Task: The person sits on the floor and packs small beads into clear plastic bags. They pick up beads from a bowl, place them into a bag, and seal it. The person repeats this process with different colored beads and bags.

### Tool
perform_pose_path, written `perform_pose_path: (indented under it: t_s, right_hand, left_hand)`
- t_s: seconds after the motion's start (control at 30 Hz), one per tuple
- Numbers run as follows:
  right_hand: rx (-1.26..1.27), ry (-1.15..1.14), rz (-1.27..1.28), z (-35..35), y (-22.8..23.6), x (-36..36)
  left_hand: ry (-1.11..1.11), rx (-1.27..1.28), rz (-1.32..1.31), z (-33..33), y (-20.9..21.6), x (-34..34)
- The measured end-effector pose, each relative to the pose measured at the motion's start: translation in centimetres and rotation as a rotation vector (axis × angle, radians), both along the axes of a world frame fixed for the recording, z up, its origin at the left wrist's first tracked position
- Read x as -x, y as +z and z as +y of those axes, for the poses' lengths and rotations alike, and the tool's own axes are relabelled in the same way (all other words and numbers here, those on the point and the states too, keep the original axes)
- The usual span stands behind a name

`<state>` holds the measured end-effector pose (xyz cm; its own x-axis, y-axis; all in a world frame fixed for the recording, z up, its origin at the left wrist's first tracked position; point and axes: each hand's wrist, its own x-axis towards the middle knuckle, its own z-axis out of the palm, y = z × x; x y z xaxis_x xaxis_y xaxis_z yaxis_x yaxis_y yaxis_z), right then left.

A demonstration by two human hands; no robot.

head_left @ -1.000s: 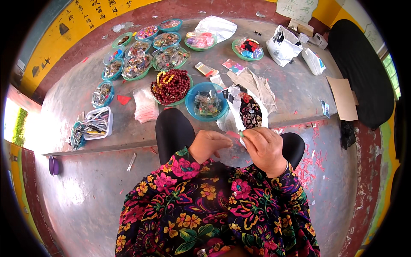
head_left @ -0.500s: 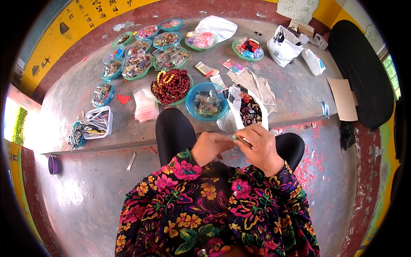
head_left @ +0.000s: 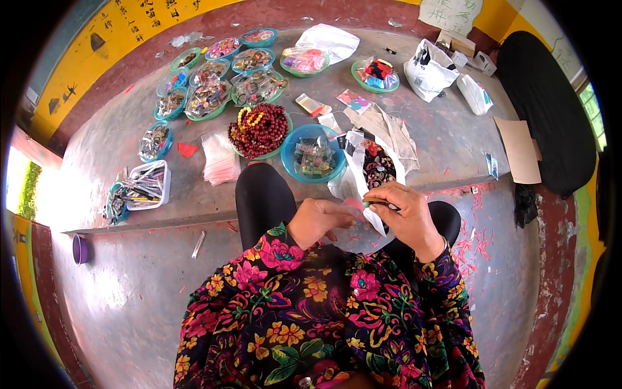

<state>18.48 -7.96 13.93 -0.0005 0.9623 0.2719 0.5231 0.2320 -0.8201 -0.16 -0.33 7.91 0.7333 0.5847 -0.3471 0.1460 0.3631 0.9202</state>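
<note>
My right hand (head_left: 408, 217) is closed in a pinch on a thin dark item with a green tip (head_left: 367, 204), its kind too small to tell. To its left, my left hand (head_left: 317, 220) has its fingers drawn together. A pinkish, see-through patch (head_left: 353, 203) shows at those fingertips; what they hold is blurred. Just beyond the hands, at the platform's edge, a white bag (head_left: 355, 152) gapes around dark, shiny small pieces (head_left: 378, 167). A blue basin (head_left: 290, 162) with small clear packets (head_left: 314, 155) stands left of that bag.
Dark red beads (head_left: 259, 136) fill a green bowl, beside a stack of clear, pink-edged bags (head_left: 220, 159). Several bowls of trinkets (head_left: 256, 87) crowd the far left. A white tray (head_left: 167, 185) holds pens. Cardboard (head_left: 518, 149) lies at right; red scraps (head_left: 476, 243) litter the floor.
My right hand has drawn right, away from the left, with the green-tipped item. The pinkish patch now shows at my left fingertips. More of the white bag shows below my right hand.
</note>
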Motion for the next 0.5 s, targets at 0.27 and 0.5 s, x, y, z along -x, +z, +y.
perform_pose_path:
  t_s: [0.27,0.5]
  right_hand:
    - [-0.250,0.063,-0.408,0.70,0.33,0.68]
    - [-0.231,0.126,-0.439,0.91,0.14,0.94]
  left_hand:
    - [-0.035,-0.132,0.059,-0.41,-0.07,-0.16]
    - [-0.013,-0.170,0.015,-0.75,-0.29,-0.22]
